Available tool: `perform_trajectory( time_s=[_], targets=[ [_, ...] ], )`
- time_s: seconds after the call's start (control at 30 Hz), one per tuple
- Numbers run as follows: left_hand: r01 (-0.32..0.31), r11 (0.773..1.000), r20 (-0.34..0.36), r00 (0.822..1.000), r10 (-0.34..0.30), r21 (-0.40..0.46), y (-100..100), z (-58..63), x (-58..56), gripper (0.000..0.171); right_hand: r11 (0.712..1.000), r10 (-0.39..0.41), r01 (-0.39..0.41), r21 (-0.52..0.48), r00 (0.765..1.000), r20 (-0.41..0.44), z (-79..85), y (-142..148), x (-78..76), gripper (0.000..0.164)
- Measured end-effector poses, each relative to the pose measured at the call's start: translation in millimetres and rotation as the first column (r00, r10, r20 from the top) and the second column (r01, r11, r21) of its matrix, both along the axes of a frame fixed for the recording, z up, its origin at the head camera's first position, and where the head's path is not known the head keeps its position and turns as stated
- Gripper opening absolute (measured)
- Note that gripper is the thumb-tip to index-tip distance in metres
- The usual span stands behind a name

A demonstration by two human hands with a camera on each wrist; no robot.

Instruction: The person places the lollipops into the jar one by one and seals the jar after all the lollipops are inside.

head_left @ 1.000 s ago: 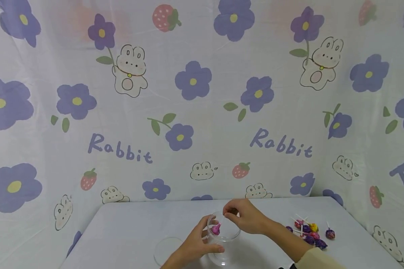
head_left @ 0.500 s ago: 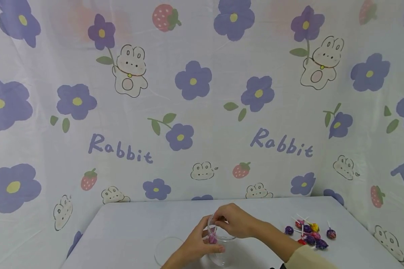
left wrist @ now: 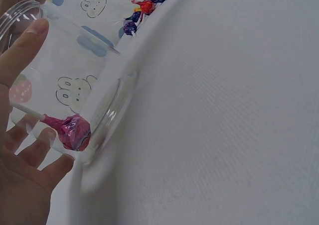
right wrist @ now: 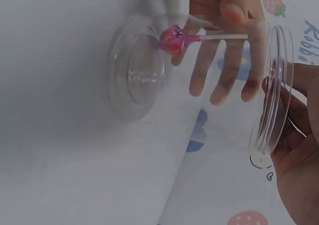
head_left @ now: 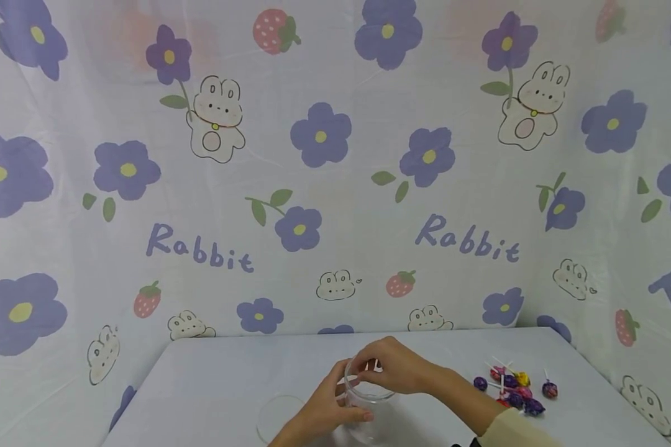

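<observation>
A clear plastic jar [head_left: 376, 406] is held by my left hand [head_left: 325, 402], with the thumb on the near side and the fingers round the far side. Inside it, a pink-wrapped lollipop [right wrist: 173, 41] lies near the bottom, its white stick pointing toward the mouth. The same lollipop [left wrist: 74, 132] shows through the wall in the left wrist view. My right hand [head_left: 398, 370] is at the jar's mouth with its fingertips inside the rim. In the right wrist view the right fingers [right wrist: 286, 113] are apart from the stick, bent loosely, and nothing shows between them.
To the right on the white table [head_left: 218, 372] lies a pile of wrapped lollipops [head_left: 511, 394], with one lollipop [head_left: 550, 389] a little apart. A clear round lid [head_left: 259, 423] lies left of the jar. A patterned curtain [head_left: 335, 186] stands behind.
My right hand has moved left and down into the jar's mouth with the pink lollipop and let it go. The lollipop has dropped lower inside. My left hand stays on the jar.
</observation>
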State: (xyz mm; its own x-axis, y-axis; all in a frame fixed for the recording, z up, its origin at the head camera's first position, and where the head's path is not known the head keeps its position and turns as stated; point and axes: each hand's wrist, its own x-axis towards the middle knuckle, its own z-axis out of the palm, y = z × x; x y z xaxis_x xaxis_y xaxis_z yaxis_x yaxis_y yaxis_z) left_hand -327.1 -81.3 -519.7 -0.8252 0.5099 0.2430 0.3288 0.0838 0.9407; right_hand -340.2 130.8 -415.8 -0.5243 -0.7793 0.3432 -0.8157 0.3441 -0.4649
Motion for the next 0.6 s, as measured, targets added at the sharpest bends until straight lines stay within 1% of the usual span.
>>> perform_trajectory(
  time_s=[0.17, 0.43, 0.6],
  targets=[
    [0.001, 1.000, -0.015, 1.000, -0.001, 0.003, -1, -2.3, -1.5, 0.084, 1.000, -0.024, 0.024, -0.006, 0.999, -0.025, 1.5, 10, -0.3, 0.013],
    [-0.017, 1.000, -0.022, 1.000, 0.017, -0.013, 1, -1.1, -1.0, 0.087, 0.995, -0.096, 0.096, 0.015, 0.995, -0.003, 8.8, 25, 4.6, 0.013],
    [-0.032, 0.999, -0.028, 0.999, 0.031, -0.027, 2, -0.7, 0.2, 0.086, 0.992, -0.124, 0.124, 0.020, 0.992, -0.013, 12.2, 37, 5.8, 0.012]
  ],
)
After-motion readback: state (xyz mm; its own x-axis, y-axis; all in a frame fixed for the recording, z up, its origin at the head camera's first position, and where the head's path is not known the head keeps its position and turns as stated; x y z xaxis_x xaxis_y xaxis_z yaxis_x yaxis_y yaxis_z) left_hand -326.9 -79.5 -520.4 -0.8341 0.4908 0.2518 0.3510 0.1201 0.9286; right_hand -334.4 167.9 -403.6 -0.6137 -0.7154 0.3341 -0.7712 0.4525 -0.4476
